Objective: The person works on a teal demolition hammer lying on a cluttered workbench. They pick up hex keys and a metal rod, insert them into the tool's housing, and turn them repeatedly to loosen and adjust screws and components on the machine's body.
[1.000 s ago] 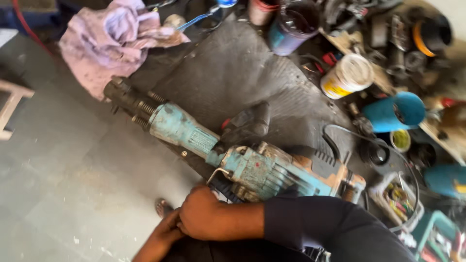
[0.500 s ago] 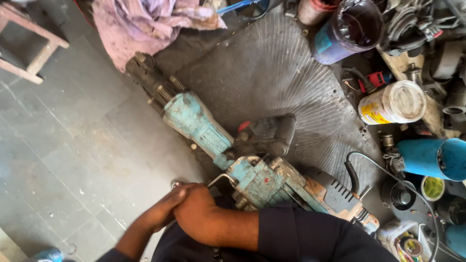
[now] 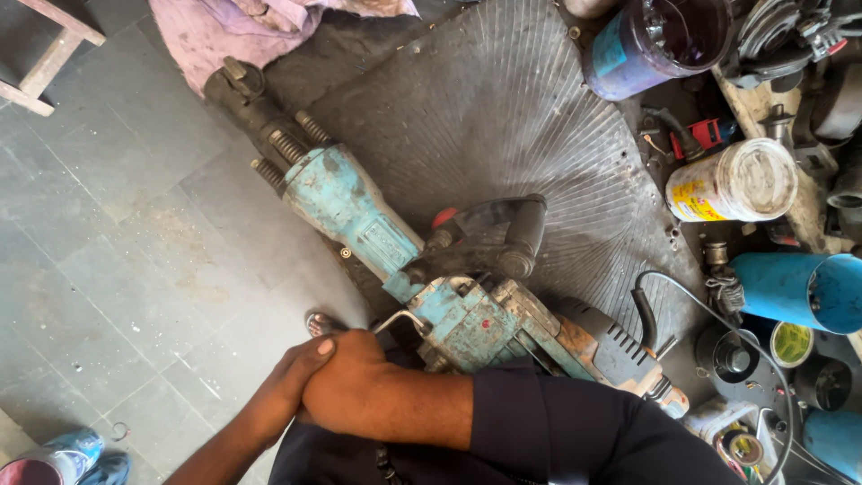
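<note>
Repair workshop, floor-level work spot. Grey tiled floor [image 3: 117, 296], grimy mat [image 3: 503, 135], big blue demolition hammer [image 3: 422, 269] lying partly opened. Right side crowded with paint tins [image 3: 732, 184], blue containers [image 3: 795, 287], loose machine parts [image 3: 790, 45], cable [image 3: 718, 314]. Dirty rag [image 3: 242, 27] at top.

I see the big drill tool [image 3: 404, 269] lying slantwise on the floor [image 3: 117, 296], its nose end up & left, its back end down & right. Under its middle is a ribbed mat [image 3: 530, 135]. A cloth [image 3: 242, 27] lies behind the nose. My right hand [image 3: 346, 386] is on top of my left hand [image 3: 292, 382], both just in front of the tool, w/ a bent key [image 3: 400, 320] btwn hand & tool. A can [image 3: 732, 184] & a tub [image 3: 655, 40] sit to the right.
</note>
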Action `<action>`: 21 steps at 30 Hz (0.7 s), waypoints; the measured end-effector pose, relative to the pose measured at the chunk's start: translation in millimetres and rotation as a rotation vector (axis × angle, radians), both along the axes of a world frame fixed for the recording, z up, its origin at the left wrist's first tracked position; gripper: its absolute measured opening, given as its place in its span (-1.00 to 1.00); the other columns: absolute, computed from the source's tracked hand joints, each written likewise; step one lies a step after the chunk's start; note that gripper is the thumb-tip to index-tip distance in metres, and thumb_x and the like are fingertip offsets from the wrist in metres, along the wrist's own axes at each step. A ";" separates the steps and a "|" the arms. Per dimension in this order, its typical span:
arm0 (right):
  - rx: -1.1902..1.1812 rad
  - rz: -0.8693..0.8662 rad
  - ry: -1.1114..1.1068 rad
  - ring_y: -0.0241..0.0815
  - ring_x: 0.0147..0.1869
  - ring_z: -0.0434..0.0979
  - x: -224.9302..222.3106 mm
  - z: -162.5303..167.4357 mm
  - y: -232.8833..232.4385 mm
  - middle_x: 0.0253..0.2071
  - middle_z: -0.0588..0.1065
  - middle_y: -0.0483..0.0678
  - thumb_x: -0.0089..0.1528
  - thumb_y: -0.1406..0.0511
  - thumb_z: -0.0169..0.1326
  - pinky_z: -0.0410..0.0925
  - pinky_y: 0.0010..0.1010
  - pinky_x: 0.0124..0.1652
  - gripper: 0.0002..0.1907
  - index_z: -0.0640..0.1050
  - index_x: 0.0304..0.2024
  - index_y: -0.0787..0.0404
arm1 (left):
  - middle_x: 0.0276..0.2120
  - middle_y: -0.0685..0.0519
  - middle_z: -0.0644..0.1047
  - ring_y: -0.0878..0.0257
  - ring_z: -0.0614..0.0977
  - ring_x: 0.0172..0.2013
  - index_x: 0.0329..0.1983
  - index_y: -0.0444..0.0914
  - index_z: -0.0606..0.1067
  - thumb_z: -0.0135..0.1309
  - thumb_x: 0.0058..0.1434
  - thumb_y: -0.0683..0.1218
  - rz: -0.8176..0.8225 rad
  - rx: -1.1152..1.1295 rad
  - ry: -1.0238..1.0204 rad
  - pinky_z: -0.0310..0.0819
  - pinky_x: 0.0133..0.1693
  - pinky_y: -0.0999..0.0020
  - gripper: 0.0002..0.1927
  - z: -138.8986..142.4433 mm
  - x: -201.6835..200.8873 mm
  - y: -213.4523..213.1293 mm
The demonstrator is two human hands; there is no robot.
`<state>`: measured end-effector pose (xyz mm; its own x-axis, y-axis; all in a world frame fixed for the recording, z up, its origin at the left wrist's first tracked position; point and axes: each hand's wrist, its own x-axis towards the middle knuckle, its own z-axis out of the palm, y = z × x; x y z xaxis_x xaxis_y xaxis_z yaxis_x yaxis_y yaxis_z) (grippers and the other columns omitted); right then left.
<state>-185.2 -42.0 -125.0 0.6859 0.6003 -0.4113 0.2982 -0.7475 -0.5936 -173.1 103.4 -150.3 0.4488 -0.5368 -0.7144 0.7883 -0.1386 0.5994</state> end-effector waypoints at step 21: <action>-0.015 0.234 0.278 -0.06 -0.04 0.66 18.6 58.6 -0.1 -0.16 0.66 -0.08 0.18 -0.12 0.03 0.41 -0.01 0.01 -0.53 0.69 -0.13 -0.01 | -0.08 -0.18 0.68 0.07 0.65 -0.06 0.10 -0.35 0.50 -0.03 0.23 0.29 0.149 0.343 0.347 0.44 0.07 0.24 -0.33 65.4 -2.7 0.0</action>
